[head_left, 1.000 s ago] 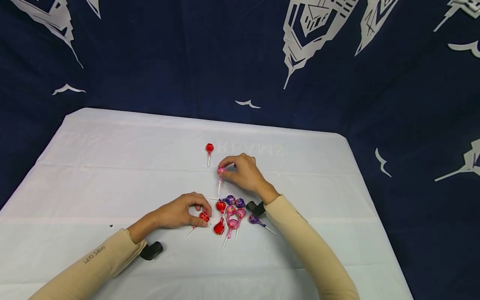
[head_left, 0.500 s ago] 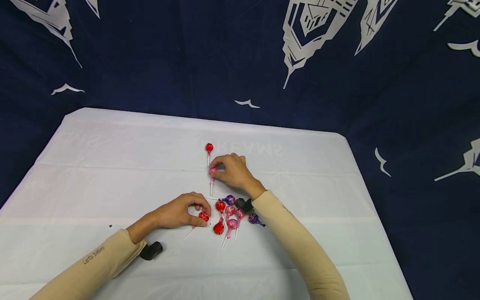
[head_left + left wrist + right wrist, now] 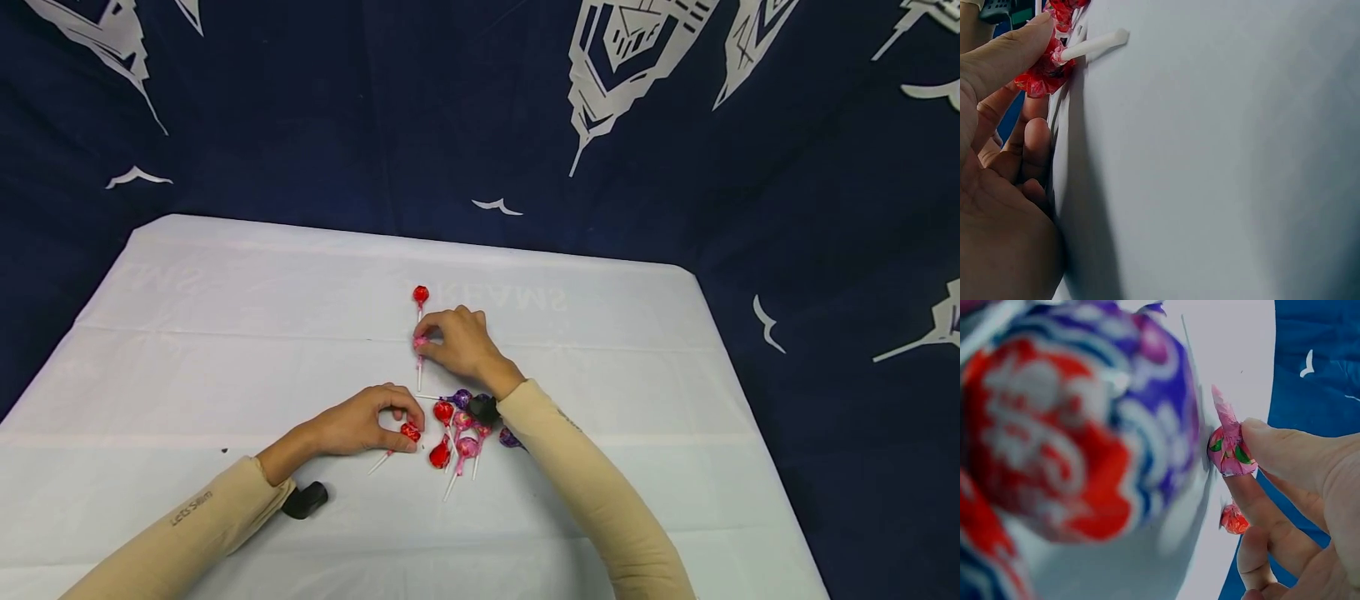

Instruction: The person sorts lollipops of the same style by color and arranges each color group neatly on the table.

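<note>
My right hand pinches a pink lollipop by its wrapped head, thumb on one side and fingers on the other. Its white stick points toward me in the head view. Just beyond it lies a red lollipop, stick toward me, partly behind my fingers. With thumb and fingers my left hand holds a red lollipop at the pile's left side. The pile has red lollipops, pink lollipops and purple lollipops. A purple wrapper looms blurred in the right wrist view.
A white cloth covers the table, with a dark blue printed curtain behind its far edge. Black wrist cameras sit under both wrists, and the right one hides part of the pile. A tiny dark speck lies at left.
My right hand has moved left with the pink lollipop, bringing it in line below the far red one. My left hand has stayed in place with its red lollipop.
</note>
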Available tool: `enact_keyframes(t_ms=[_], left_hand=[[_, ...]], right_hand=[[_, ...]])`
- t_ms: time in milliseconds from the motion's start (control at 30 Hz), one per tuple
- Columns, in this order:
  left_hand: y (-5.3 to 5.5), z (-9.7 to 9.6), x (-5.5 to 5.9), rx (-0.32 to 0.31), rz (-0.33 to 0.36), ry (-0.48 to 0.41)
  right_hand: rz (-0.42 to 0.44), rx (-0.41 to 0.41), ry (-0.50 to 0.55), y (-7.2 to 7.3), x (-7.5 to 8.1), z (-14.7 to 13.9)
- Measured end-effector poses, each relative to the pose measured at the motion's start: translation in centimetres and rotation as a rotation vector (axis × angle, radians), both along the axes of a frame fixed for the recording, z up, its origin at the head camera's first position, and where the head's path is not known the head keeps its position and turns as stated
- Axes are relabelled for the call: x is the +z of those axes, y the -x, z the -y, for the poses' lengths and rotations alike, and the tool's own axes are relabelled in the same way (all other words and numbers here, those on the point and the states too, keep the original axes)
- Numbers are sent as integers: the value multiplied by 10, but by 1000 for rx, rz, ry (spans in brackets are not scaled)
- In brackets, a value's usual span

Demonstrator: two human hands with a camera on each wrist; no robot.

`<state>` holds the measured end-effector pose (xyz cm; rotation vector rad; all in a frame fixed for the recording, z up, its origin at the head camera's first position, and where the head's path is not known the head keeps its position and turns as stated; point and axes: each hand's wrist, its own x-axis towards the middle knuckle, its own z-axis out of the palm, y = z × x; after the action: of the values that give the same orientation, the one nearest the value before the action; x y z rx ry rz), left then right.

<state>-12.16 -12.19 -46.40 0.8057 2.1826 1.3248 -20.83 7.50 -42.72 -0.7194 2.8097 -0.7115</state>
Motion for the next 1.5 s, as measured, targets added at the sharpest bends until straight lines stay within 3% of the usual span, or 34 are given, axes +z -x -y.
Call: enact_keyframes(t_ms=[500, 1300, 1500], left_hand=[[0, 0, 3, 7, 25, 5], [0, 0, 1, 7, 15, -2], [0, 0, 1, 6, 8, -9]], right_hand=[[-30, 5, -74, -1, 3, 3], [-31, -13, -89, 0, 6, 2], [-7, -16, -49, 1, 12, -1]])
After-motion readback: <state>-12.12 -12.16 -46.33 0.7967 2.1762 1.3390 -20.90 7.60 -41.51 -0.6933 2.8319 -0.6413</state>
